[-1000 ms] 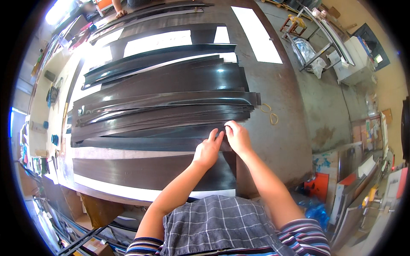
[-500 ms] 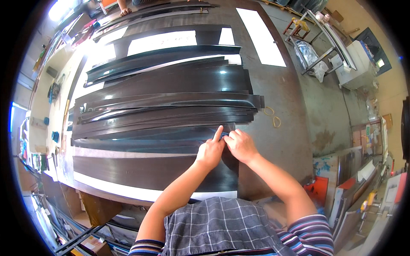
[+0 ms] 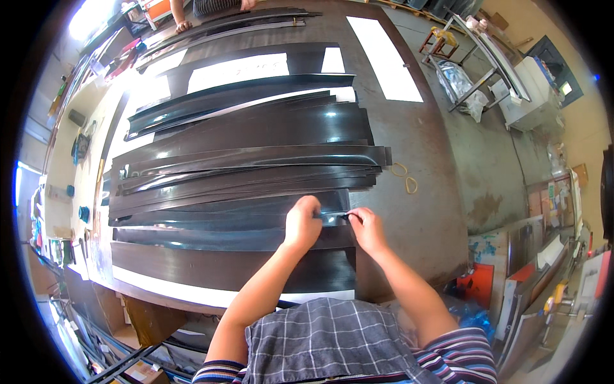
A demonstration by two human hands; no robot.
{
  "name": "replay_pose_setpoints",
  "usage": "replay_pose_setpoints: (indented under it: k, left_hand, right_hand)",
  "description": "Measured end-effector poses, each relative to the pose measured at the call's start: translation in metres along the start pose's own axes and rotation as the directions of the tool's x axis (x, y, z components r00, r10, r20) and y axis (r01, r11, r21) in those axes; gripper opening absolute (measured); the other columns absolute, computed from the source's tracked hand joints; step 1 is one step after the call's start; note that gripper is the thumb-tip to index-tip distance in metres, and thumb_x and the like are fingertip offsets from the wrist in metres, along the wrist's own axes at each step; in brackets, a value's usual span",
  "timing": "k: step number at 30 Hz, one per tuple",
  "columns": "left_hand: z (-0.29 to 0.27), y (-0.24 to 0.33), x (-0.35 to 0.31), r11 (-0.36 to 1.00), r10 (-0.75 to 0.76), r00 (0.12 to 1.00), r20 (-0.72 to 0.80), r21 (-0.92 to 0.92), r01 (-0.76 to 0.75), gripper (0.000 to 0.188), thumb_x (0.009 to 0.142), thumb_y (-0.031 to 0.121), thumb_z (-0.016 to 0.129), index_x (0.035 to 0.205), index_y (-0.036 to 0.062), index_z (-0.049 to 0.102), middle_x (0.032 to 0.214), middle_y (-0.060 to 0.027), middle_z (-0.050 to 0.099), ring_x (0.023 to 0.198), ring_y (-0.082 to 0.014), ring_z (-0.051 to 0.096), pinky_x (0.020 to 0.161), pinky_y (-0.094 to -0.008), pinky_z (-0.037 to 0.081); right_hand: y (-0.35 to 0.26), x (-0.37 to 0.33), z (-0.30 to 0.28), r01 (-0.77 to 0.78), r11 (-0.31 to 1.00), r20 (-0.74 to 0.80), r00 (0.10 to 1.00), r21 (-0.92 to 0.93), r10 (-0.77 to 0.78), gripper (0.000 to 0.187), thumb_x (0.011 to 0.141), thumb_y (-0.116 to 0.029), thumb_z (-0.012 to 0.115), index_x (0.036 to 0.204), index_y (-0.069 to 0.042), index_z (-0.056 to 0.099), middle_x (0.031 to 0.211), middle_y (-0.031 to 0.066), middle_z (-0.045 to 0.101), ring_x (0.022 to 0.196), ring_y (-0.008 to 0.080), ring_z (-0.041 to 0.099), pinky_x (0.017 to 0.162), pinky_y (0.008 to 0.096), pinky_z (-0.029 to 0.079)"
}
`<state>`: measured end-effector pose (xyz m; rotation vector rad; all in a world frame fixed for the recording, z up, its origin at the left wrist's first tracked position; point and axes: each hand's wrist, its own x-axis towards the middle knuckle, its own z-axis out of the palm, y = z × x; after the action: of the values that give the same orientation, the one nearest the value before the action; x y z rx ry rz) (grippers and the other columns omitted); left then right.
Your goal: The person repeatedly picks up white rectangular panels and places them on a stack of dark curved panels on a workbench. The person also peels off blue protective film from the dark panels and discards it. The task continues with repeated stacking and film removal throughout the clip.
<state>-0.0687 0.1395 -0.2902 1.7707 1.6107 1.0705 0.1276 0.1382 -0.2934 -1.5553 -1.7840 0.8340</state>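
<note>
Glossy black strips [image 3: 211, 238] lie lengthwise before me, overlapping one another. My left hand [image 3: 303, 221] is closed over the right part of a near strip; its fingers are bent and partly smeared, and what they hold is hidden. To its right, my right hand [image 3: 367, 229] pinches thumb and forefinger together on the right end of a black strip [image 3: 334, 218], which shines between my two hands. A wide matte black sheet [image 3: 224, 265] lies nearer to me, with a white sheet [image 3: 166, 280] showing along its front edge.
More black strips [image 3: 256, 155] are piled beyond my hands on the dark table [image 3: 422, 217]. Two yellowish loops [image 3: 410, 185] lie at their right ends. A white panel [image 3: 385, 59] rests at the far right. Another person's hand [image 3: 183, 26] is at the far edge. A metal rack [image 3: 476, 57] stands right.
My hands have drawn apart: the left moved left and closed its raised finger, the right moved slightly right and down. The blue bit between them no longer shows.
</note>
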Motion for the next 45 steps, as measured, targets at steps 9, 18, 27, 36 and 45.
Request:
replay_pose_setpoints:
  k: [9,18,27,36,45]
  left_hand:
    - [0.011,0.013,-0.017,0.898,-0.14,0.825,0.547,0.422,-0.128,0.067,0.075,-0.003,0.06,0.138,0.0133,0.047,0.152,-0.0153,0.03,0.09,-0.0353,0.067,0.077,-0.044,0.056]
    - [0.009,0.015,-0.028,0.877,-0.086,0.833,0.547,0.438,-0.197,0.066,0.075,0.001,0.061,0.138,0.0178,0.048,0.153,-0.0179,0.029,0.08,-0.0293,0.07,0.071,-0.0399,0.058]
    - [0.01,0.012,-0.031,0.972,-0.015,0.859,0.512,0.208,-0.107,0.056,0.07,-0.008,0.057,0.124,0.0031,0.055,0.143,-0.0166,0.044,0.1,-0.0354,0.064,0.083,-0.0432,0.054]
    - [-0.013,0.034,-0.044,0.958,0.179,0.97,0.164,-0.253,-0.134,0.059,0.063,-0.016,0.052,0.119,0.0012,0.058,0.121,-0.0195,0.058,0.108,-0.0402,0.059,0.089,-0.0403,0.052]
    - [-0.008,0.036,-0.05,0.918,0.102,0.961,0.259,-0.395,0.009,0.055,0.068,-0.018,0.053,0.119,0.0017,0.062,0.118,-0.0183,0.061,0.11,-0.0346,0.059,0.093,-0.0353,0.048]
  right_hand:
    - [-0.01,0.035,-0.012,0.256,0.921,-0.031,0.96,-0.293,-0.277,0.009,0.079,-0.008,0.067,0.088,-0.007,0.07,0.086,0.01,0.063,0.087,0.0288,0.061,0.075,0.0391,0.051]
    - [-0.007,0.025,-0.003,0.537,0.753,0.222,0.844,-0.38,-0.489,0.011,0.074,-0.009,0.068,0.085,-0.008,0.067,0.078,0.0055,0.057,0.078,0.0255,0.058,0.069,0.0385,0.05]
    - [-0.008,0.011,-0.002,0.133,0.991,-0.071,0.989,-0.008,-0.134,0.009,0.085,-0.004,0.063,0.092,-0.001,0.067,0.089,0.0082,0.063,0.082,0.0214,0.063,0.073,0.0332,0.051]
    - [-0.023,0.006,-0.021,-0.347,0.689,0.133,0.929,0.636,0.345,0.019,0.092,-0.013,0.062,0.105,0.0,0.067,0.098,0.0101,0.069,0.087,0.0154,0.066,0.074,0.0297,0.055]
    - [0.008,0.013,-0.034,-0.523,0.663,0.368,0.851,0.535,0.374,0.016,0.095,-0.013,0.058,0.103,-0.001,0.066,0.094,0.0064,0.068,0.084,0.0138,0.067,0.071,0.0254,0.054]
